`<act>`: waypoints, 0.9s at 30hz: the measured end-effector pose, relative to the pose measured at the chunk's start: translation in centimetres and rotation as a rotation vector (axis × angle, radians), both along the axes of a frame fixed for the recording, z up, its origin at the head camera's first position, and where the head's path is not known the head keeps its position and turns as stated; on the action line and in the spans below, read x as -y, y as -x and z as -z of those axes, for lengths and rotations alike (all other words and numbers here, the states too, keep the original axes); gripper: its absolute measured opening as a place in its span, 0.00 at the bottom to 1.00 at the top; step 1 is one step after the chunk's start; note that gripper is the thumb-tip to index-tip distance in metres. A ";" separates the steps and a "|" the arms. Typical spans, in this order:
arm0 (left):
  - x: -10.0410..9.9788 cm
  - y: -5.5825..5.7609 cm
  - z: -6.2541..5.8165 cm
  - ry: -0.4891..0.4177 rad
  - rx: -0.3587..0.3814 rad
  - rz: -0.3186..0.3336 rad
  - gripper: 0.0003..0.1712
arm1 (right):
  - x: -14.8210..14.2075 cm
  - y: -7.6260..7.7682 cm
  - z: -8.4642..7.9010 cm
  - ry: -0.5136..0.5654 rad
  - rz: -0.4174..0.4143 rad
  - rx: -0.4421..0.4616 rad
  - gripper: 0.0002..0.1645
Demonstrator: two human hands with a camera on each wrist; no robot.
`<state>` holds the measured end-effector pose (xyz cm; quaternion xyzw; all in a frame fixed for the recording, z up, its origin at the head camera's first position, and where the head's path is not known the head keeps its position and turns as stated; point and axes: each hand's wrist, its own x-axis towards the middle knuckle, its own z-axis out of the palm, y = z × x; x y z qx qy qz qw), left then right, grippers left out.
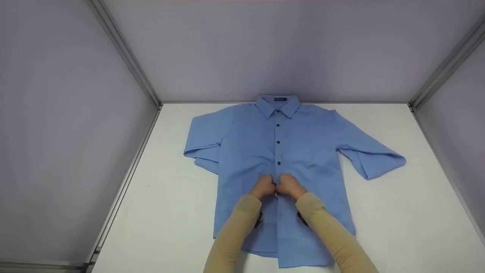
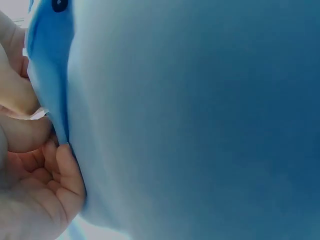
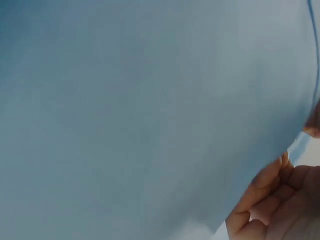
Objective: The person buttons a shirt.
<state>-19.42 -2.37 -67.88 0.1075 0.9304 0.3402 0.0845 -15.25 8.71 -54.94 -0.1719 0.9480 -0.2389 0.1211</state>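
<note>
A light blue button-up shirt [image 1: 250,132] lies front up, its collar [image 1: 290,108] at the far side. Midway down the front opening, my left hand [image 1: 264,185] pinches one front edge. Close beside it my right hand [image 1: 290,185] pinches the other edge, the fingers of both hands curled and nearly touching. Dark buttons [image 1: 278,142] run down the placket from the collar to just above the hands. In the left wrist view the raised cloth [image 2: 190,125] fills most of the picture. What lies between the fingertips is mostly hidden.
The shirt rests on a white table [image 1: 170,212] with grey walls at the back and sides. Its sleeves are folded back, one sleeve [image 1: 206,132] at the left and the other sleeve [image 1: 371,155] spread out to the right. Metal rails [image 1: 125,189] edge the table.
</note>
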 end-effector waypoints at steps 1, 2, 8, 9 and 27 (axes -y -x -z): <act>0.1 0.1 0.2 -0.012 0.018 -0.001 0.08 | 0.1 0.0 0.0 -0.005 0.010 0.005 0.15; 0.2 0.3 0.9 -0.030 -0.013 0.006 0.09 | 0.1 0.0 -0.1 -0.010 0.022 0.006 0.14; 0.8 0.6 1.3 -0.069 -0.002 0.018 0.10 | 0.8 -0.7 -0.3 -0.049 0.028 -0.080 0.13; 0.8 0.3 0.7 -0.065 0.024 0.010 0.09 | 1.0 -0.8 -0.3 -0.063 0.022 -0.108 0.13; -0.1 1.0 3.0 -0.052 -0.151 -0.066 0.13 | -3.7 7.3 16.4 0.054 -0.054 -0.245 0.14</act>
